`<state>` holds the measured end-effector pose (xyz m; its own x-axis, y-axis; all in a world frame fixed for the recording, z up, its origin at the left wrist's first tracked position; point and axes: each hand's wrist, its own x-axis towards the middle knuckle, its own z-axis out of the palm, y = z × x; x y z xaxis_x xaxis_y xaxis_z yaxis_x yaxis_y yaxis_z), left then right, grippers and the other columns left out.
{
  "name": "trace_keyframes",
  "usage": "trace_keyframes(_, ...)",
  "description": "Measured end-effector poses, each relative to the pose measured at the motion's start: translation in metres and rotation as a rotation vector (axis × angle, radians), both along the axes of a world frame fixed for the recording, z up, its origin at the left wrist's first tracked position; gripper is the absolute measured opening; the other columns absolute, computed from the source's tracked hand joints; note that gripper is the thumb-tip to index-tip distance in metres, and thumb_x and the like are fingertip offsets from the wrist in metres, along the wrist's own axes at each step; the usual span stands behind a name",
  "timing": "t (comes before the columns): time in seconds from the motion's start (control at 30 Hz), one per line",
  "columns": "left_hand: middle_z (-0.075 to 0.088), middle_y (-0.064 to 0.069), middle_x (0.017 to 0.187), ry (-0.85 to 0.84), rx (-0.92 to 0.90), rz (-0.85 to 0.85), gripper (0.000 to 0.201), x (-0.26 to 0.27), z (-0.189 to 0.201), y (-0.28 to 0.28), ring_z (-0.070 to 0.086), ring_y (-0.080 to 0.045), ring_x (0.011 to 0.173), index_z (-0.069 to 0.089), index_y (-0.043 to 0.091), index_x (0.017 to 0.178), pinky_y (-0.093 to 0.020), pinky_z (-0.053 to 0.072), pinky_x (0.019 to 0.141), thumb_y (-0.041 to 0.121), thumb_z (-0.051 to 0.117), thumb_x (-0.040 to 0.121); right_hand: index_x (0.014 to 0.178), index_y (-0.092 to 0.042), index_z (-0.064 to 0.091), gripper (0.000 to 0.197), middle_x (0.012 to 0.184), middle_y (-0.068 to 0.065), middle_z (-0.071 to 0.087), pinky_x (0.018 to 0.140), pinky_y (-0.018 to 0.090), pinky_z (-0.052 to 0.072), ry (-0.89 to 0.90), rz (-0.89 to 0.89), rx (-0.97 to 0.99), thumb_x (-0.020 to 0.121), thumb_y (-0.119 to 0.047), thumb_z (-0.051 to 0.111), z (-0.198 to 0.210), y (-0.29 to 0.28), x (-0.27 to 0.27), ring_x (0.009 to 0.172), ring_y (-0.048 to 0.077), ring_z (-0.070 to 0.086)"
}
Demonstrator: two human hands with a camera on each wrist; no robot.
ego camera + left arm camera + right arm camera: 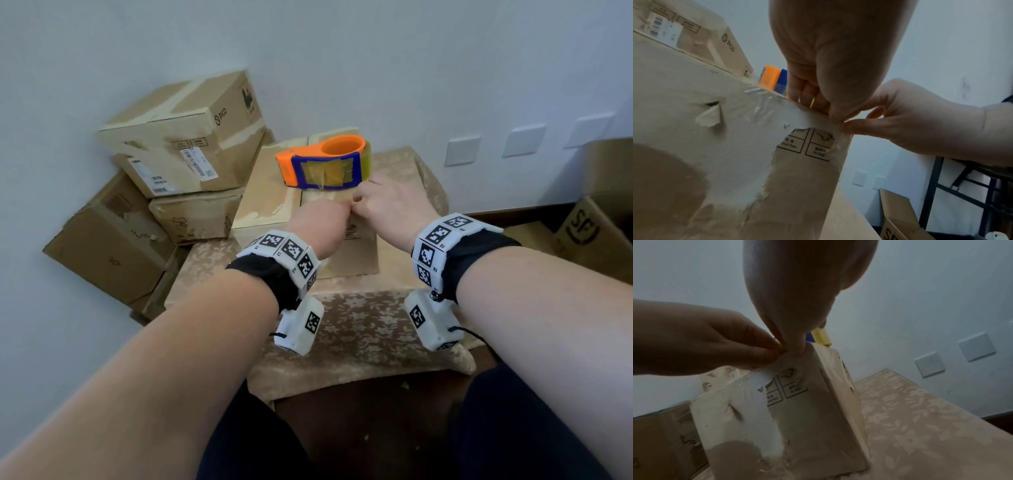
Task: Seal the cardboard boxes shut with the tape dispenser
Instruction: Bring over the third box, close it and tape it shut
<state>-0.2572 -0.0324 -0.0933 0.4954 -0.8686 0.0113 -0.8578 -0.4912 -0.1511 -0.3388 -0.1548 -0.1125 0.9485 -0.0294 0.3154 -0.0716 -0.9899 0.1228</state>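
The fingers point(854, 129) of the right hand point(390, 209) are pinching the clear tape point(836, 142) at the near top edge of the cardboard box point(270, 202), and the left hand point(322, 219) is curling its fingers point(760, 352) onto the same edge, the two hands touching. The orange and blue tape dispenser point(322, 164) is lying on top of the box, just beyond the hands. The box is sitting on a desk under a floral cloth point(359, 329). Other boxes point(181, 137) are leaning stacked against the wall to the left.
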Motion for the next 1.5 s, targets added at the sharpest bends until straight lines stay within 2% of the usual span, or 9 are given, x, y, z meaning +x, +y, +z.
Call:
trace_keyframes(0.1,0.061,-0.012,0.114,0.087,-0.034,-0.047,0.028,0.002,0.000,0.011,0.058,-0.031,0.098,0.045,0.011,0.126,-0.034,0.040,0.070,0.015,0.038,0.099,0.108,-0.016,0.069,0.024,0.110,0.005,0.064,0.064,0.033,0.041,0.065,-0.036,0.010,0.095,-0.015,0.049,0.004,0.006,0.000,0.103,0.027,0.055)
trace_keyframes(0.2,0.058,-0.013,0.114,0.120,-0.014,-0.054,0.026,0.004,0.003,0.022,0.053,-0.025,0.088,0.043,0.008,0.124,-0.033,0.037,0.070,0.017,0.037,0.100,0.105,-0.017,0.068,0.024,0.097,0.007,0.062,0.060,0.032,0.036,0.105,-0.110,-0.005,0.095,-0.017,0.046,0.008,0.012,-0.001,0.091,0.028,0.059)
trace_keyframes(0.53,0.051,-0.014,0.132,0.169,0.074,0.154,0.044,0.032,0.008,0.068,0.052,-0.033,0.115,0.034,0.010,0.140,-0.038,0.043,0.092,0.021,0.042,0.098,0.106,-0.019,0.068,0.025,0.098,0.008,0.052,0.067,0.032,0.043,0.234,-0.220,0.045,0.096,-0.022,0.045,0.022,0.021,-0.005,0.088,0.028,0.058)
trace_keyframes(0.73,0.055,-0.015,0.125,0.172,0.084,0.291,0.040,0.045,0.010,0.086,0.054,-0.032,0.111,0.037,0.009,0.134,-0.035,0.042,0.080,0.015,0.046,0.095,0.106,-0.017,0.066,0.022,0.097,0.007,0.058,0.064,0.031,0.043,0.312,-0.282,0.015,0.094,-0.025,0.049,0.026,0.025,-0.002,0.089,0.027,0.060)
trace_keyframes(0.9,0.061,-0.014,0.109,0.168,0.104,0.392,0.038,0.057,0.010,0.104,0.055,-0.028,0.086,0.037,0.010,0.125,-0.036,0.045,0.066,0.006,0.048,0.088,0.096,-0.017,0.067,0.017,0.089,0.003,0.061,0.061,0.030,0.041,0.306,-0.302,0.021,0.093,-0.025,0.052,0.026,0.026,0.001,0.082,0.025,0.060)
trace_keyframes(1.1,0.041,-0.016,0.131,0.150,0.147,0.493,0.051,0.059,0.007,0.108,0.054,-0.032,0.110,0.030,0.002,0.135,-0.036,0.045,0.075,0.009,0.050,0.089,0.093,-0.017,0.068,0.014,0.087,0.003,0.061,0.061,0.030,0.042,0.287,-0.316,0.022,0.092,-0.023,0.055,0.026,0.025,0.005,0.080,0.024,0.060)
trace_keyframes(1.2,0.052,-0.019,0.122,0.196,0.144,0.525,0.059,0.060,0.011,0.107,0.056,-0.031,0.105,0.020,-0.004,0.144,-0.032,0.047,0.074,0.008,0.045,0.092,0.091,-0.017,0.068,0.014,0.084,0.002,0.061,0.061,0.030,0.045,0.301,-0.324,0.021,0.090,-0.026,0.057,0.028,0.026,0.006,0.078,0.024,0.060)
trace_keyframes(1.37,0.063,-0.013,0.097,0.284,0.019,0.445,0.025,0.062,0.020,0.113,0.058,-0.027,0.086,0.062,0.000,0.107,-0.030,0.044,0.068,0.005,0.048,0.087,0.081,-0.014,0.062,0.024,0.073,0.000,0.055,0.057,0.028,0.044,0.328,-0.321,-0.012,0.088,-0.037,0.061,0.035,0.033,0.007,0.071,0.020,0.058)
trace_keyframes(1.5,0.064,-0.010,0.102,0.367,-0.085,0.360,0.034,0.057,0.019,0.119,0.060,-0.027,0.098,0.061,0.007,0.117,-0.028,0.045,0.074,0.005,0.050,0.085,0.096,-0.019,0.067,0.024,0.087,0.003,0.058,0.063,0.030,0.050,0.334,-0.258,-0.006,0.086,-0.040,0.059,0.039,0.043,0.010,0.082,0.022,0.058)
